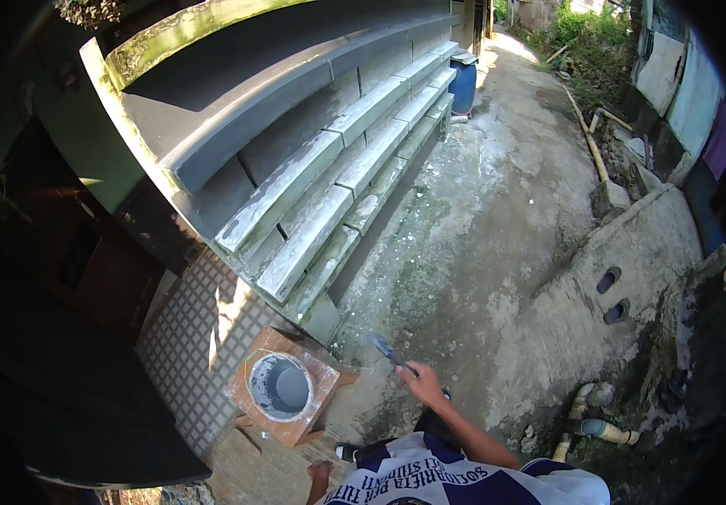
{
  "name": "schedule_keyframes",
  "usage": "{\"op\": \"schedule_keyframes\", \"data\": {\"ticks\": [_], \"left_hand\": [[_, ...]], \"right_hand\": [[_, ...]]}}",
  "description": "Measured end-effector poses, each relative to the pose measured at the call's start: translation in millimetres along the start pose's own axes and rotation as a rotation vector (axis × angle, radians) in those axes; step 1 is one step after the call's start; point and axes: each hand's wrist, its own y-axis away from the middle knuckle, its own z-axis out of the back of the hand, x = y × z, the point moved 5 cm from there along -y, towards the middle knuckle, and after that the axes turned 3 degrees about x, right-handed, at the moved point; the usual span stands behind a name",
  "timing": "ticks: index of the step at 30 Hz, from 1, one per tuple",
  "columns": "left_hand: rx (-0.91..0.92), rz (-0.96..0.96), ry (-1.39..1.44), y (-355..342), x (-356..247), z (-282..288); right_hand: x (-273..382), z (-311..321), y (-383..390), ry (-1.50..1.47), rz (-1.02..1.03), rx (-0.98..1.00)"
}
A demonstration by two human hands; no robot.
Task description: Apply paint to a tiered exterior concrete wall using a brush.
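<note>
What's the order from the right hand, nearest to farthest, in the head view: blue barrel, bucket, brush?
1. Brush: in the right hand, pointing up and left.
2. Bucket: to the hand's left, on the wooden stool.
3. Blue barrel: far ahead, by the end of the tiered ledges.

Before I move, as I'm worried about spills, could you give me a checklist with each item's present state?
1. Paintbrush secure in the right hand: ok, gripped by its handle.
2. Left hand empty: cannot tell, its palm is hidden.
3. Bucket upright on the wooden stool: ok.
4. Grey paint available: ok, visible inside the open bucket; its depth is unclear.
5. Stool steady: cannot tell from this view.
6. Bristles freshly loaded: cannot tell, too small to judge.
</note>
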Motion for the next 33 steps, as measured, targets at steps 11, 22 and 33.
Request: {"op": "schedule_keyframes", "data": {"ticks": [11,22,33], "left_hand": [[0.012,-0.732,-0.752,107,-217,-248],[0.226,-0.294,0.260,-27,-183,-358],[0.365,-0.198,0.211,-14,-422,-574]], "right_hand": [[-17,230,-72,-0.143,-0.122,-0.150],[-30,326,-185,-0.461,-0.129,-0.207],[46,390,-338,-0.200,-0.002,0.091]]}}
